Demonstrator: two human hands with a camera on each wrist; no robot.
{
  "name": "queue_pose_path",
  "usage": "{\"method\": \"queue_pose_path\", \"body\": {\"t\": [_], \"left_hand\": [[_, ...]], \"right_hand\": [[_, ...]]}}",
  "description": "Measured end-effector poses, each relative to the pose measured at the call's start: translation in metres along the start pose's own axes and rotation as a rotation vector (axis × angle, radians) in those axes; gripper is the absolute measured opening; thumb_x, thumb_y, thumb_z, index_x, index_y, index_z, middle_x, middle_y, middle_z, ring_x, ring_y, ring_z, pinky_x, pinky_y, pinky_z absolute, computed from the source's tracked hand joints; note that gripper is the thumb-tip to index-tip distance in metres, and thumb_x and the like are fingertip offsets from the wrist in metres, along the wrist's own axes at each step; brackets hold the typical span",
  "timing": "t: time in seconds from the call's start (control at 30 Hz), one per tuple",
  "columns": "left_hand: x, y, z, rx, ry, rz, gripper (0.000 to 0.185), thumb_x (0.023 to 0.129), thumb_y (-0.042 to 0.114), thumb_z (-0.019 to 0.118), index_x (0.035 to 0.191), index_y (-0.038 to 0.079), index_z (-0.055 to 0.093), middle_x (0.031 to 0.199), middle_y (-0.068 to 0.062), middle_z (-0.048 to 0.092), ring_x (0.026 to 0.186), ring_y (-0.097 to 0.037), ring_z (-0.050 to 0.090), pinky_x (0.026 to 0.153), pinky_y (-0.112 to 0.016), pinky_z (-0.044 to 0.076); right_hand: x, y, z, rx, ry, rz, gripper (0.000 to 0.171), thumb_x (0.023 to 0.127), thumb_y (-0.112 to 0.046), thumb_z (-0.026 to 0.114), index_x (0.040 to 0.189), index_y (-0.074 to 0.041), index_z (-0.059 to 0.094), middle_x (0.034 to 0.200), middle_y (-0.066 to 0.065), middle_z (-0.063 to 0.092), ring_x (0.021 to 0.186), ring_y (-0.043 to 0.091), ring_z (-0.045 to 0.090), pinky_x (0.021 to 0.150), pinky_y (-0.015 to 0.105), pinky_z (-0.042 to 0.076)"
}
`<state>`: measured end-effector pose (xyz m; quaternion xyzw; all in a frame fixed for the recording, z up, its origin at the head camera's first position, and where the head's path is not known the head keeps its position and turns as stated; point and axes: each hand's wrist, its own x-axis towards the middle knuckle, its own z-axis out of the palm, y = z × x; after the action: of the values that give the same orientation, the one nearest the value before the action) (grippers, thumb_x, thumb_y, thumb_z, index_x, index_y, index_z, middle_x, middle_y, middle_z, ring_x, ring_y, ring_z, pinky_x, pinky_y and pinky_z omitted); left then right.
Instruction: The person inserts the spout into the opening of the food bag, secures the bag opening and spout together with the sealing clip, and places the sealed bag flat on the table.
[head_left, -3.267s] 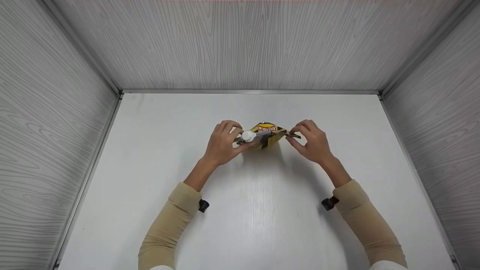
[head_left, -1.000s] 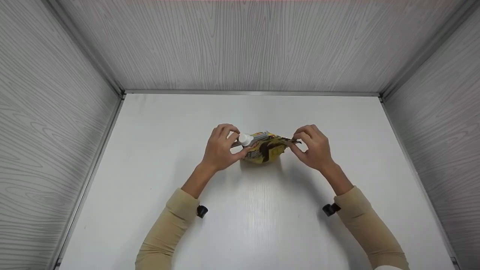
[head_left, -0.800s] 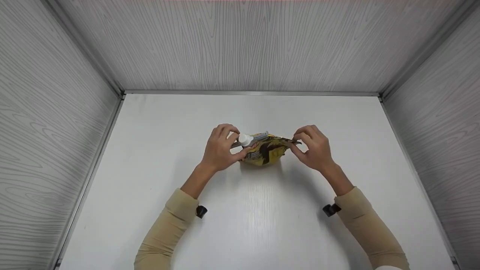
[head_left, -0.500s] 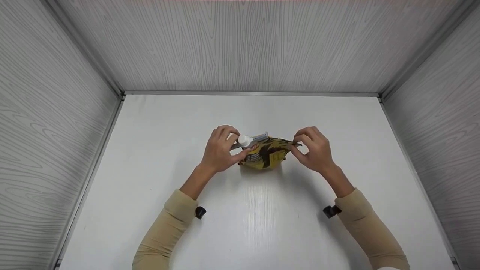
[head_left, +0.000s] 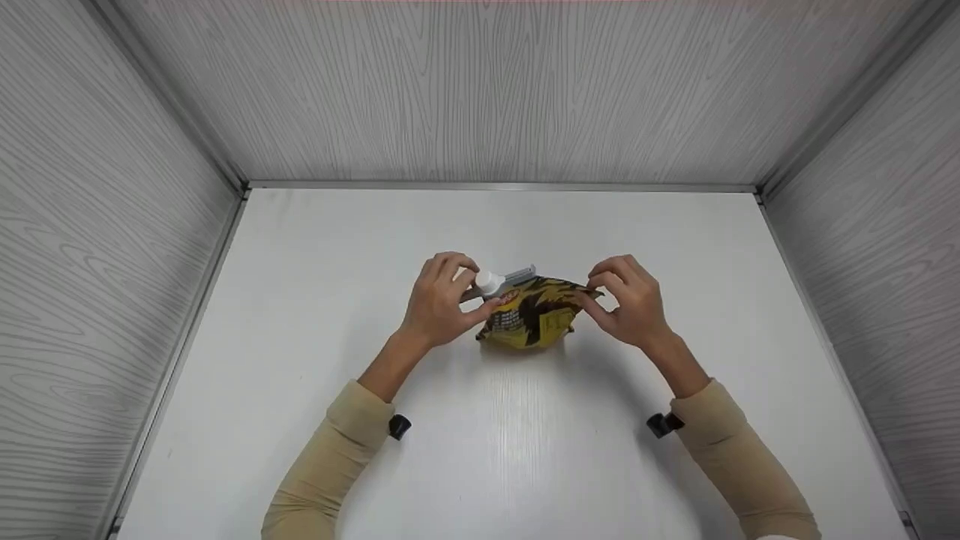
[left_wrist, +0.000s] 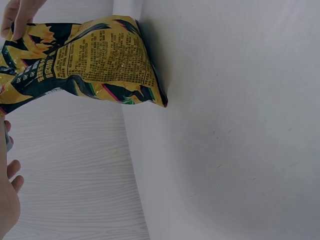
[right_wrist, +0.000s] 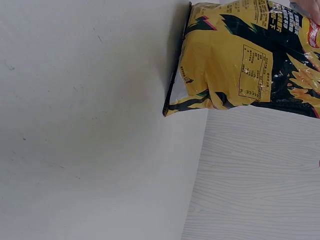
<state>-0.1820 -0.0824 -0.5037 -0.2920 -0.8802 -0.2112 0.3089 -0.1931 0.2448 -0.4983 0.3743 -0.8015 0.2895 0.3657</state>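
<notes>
A person's two hands hold a yellow and black snack bag (head_left: 529,321) upright near the middle of a white table (head_left: 300,300), its bottom edge resting on the surface. The left hand (head_left: 439,300) is at the bag's top left corner, fingers curled around a grey sealing clip (head_left: 508,276) with a white round knob at its end; the clip lies along the left part of the bag's top edge. The right hand (head_left: 630,300) pinches the bag's top right corner between thumb and fingertips, pulling the top edge taut. Both sleeves are tan.

From the wrist cameras, the bag (left_wrist: 85,62) looks puffed and full below the top, with printed text on its side, and its lower corner (right_wrist: 172,107) touches the table.

To do this step well, the top edge should probably stay flat and stretched between the two hands, so the clip sits square across the bag's mouth without bunching. The bag is light and crinkly, so a firm pinch at the right corner would likely help keep it from tipping.
</notes>
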Motion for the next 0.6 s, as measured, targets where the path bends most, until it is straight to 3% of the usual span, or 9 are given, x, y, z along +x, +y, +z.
{"method": "queue_pose_path", "body": {"t": [0.23,0.6], "left_hand": [[-0.0021,0.0018,-0.0023,-0.009,0.006,0.002,0.044,0.09,0.047,0.08,0.101,0.005,0.073,0.112,-0.008,0.067,0.112,-0.027,0.061,0.097,-0.043,0.054],[-0.0056,0.0013,-0.0027,-0.019,0.0,-0.002,0.043,0.09,0.046,0.079,0.1,0.005,0.073,0.112,-0.009,0.067,0.112,-0.027,0.061,0.097,-0.044,0.054]], "right_hand": [[-0.0002,-0.0038,-0.0004,0.01,-0.001,-0.004,0.02,0.091,-0.016,0.081,0.083,-0.004,0.067,0.091,0.014,0.069,0.083,0.031,0.064,0.069,0.046,0.053],[-0.0032,-0.0058,0.0025,0.01,-0.007,-0.014,0.017,0.088,-0.011,0.081,0.086,-0.003,0.066,0.092,0.014,0.069,0.083,0.031,0.064,0.068,0.045,0.053]]}}
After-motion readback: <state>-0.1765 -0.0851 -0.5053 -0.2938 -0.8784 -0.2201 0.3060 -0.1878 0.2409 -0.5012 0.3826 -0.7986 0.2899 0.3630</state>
